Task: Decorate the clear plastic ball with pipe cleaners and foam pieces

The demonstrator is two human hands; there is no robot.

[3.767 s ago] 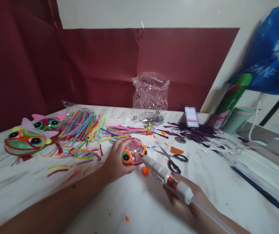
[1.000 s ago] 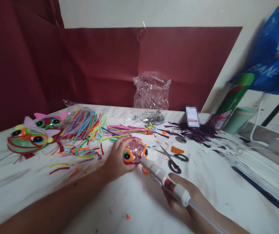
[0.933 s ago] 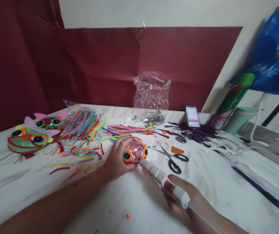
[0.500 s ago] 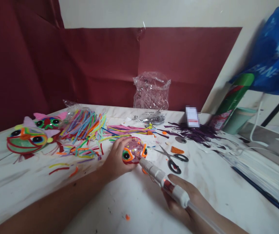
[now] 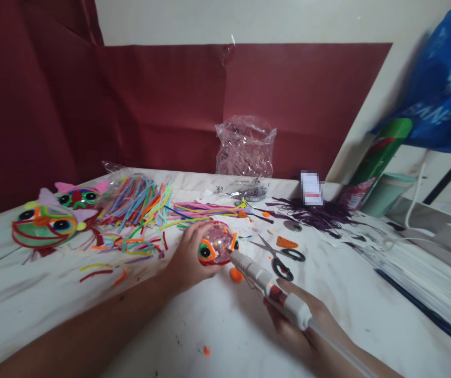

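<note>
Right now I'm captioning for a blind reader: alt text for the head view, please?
A left hand steadies a pink ball with stuck-on eyes on a white table while the right hand points a glue gun at it; scissors and coloured strips lie nearby.

- There were two hands: the left hand (image 5: 186, 262) and the right hand (image 5: 300, 328).
- One glue gun (image 5: 272, 289) showed.
- Three decorated balls showed: pink (image 5: 215, 249), green (image 5: 44, 228), red (image 5: 77, 197).
- One pair of scissors (image 5: 278, 257) lay there.
- One clear bag (image 5: 244, 147) stood behind.
</note>
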